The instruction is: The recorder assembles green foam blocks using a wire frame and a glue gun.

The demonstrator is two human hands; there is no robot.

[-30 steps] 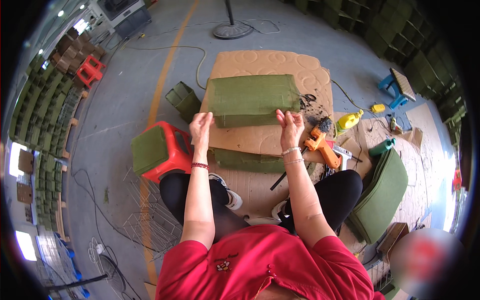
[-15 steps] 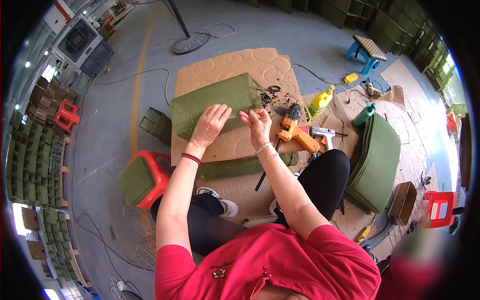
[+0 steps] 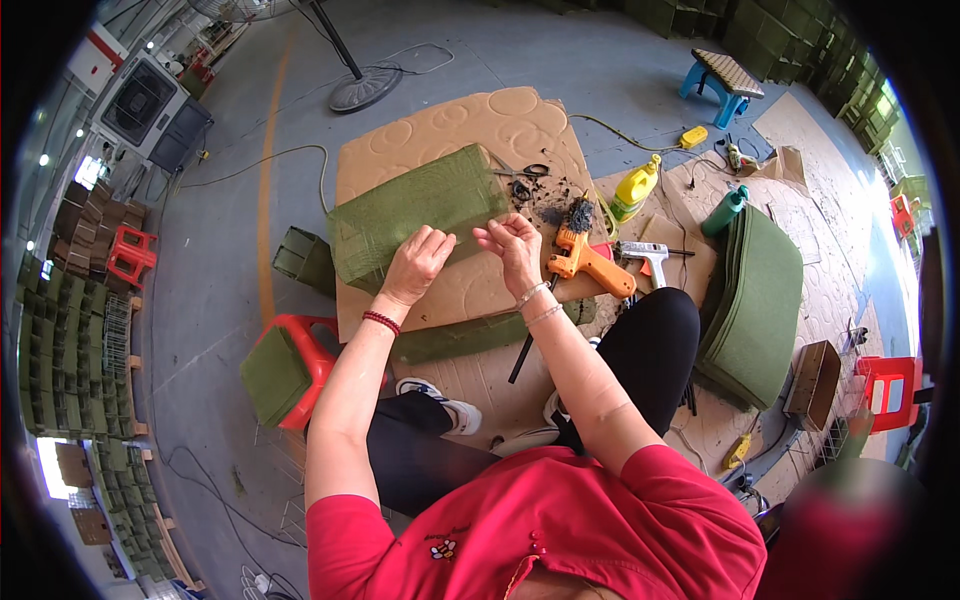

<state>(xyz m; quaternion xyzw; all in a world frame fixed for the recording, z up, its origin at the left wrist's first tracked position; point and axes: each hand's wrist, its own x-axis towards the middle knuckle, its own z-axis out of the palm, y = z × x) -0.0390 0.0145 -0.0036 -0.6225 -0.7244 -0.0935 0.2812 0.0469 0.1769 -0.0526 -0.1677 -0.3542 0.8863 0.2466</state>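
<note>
A green felt box [image 3: 410, 200] lies on a sheet of brown cardboard [image 3: 480, 110] in front of me. My left hand [image 3: 418, 265] is at its near side, fingers curled inward and fingertips together. To the right, my right hand [image 3: 512, 248] is raised by the box's near right corner, thumb and fingers pinched. Whatever is between the fingers of either hand is too small to make out. An orange glue gun [image 3: 603, 270] with a dark, crusted nozzle lies right of my right hand. Beyond the box's right end rest black scissors [image 3: 528, 171] among dark scraps.
A white glue gun [image 3: 648, 254], a yellow bottle [image 3: 634, 190] and a green bottle [image 3: 724, 211] stand or lie at the right. Stacked green felt sheets [image 3: 765, 310] are beside my knee. A red stool [image 3: 318, 370] stands left, a blue-legged stool [image 3: 722, 82] far right.
My left hand's fingers have curled in from a more stretched pose. My right hand stays pinched near the box corner. The whole view has shifted slightly.
</note>
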